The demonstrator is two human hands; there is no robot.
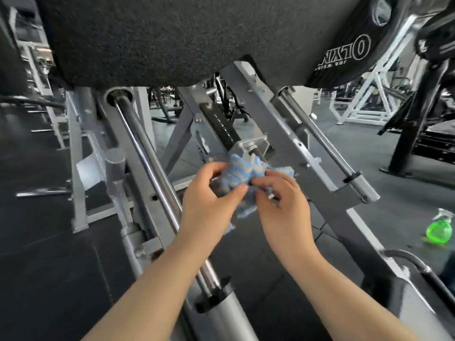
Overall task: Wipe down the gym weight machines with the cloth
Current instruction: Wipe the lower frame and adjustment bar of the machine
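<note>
Blue-and-white terry, the cloth (242,179) is bunched between both hands just below the black footplate (160,38) of the weight machine, in front of the grey centre rail that runs down from the plate. The left hand (209,203) pinches the cloth's left side, thumb on top and fingers (219,168) curled round the wad. The right hand (283,200) grips the right side, its fingertips tucked into the folds. A loose corner hangs beneath the left hand.

The step in hand looks like regathering or refolding the cloth before the next pass, not wiping itself: the cloth seems to be held just clear of the metal, though whether its far edge touches the small bracket (251,146) under the footplate I cannot tell. To do this well, fold it to a flat pad with a fresh face outward, so a broad surface meets the steel. Then take the chrome rod (147,148), which slopes down from the footplate's left side, in long strokes along its length with the cloth wrapped round it. Fingers should keep out of the joints where parts slide.

A green spray bottle (440,230) stands on the floor far right of the footplate, beyond the machine's frame, should the cloth need wetting.
</note>
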